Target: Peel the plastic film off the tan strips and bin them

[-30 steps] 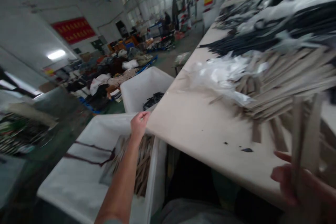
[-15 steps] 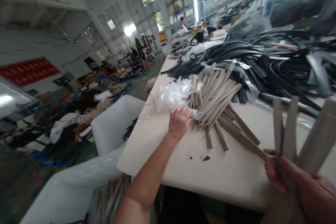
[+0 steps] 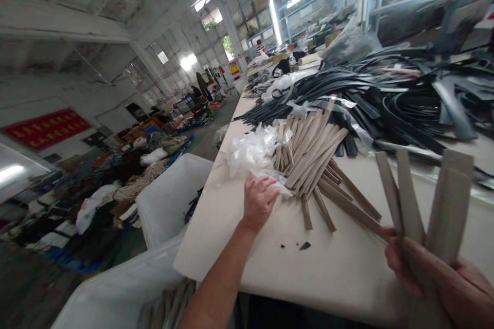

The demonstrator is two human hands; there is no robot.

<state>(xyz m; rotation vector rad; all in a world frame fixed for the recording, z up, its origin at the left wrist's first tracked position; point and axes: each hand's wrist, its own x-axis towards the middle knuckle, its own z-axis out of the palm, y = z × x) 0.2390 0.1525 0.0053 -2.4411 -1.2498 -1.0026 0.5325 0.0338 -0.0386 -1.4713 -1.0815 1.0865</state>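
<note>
My left hand lies over the table with its fingers bent onto a piece of clear plastic film, whose corner sticks out past the fingertips. Beyond it is a crumpled heap of the same film. A fanned pile of taupe flat strips lies just to the right of that hand, several ends pointing toward me. At the lower right, my right hand is closed around several taupe strips, held upright and spread apart at the top. Their lower ends blur near the frame's edge.
Black strips spread across the back of the white table. Small dark scraps lie near its front. White bins stand against the left side, the nearer with taupe strips inside. Someone in striped clothing is far off.
My left hand has drawn back slightly toward me, and the film corner has come with it. My right hand still grips its strips, which lean more to the left. The view has tilted up.
</note>
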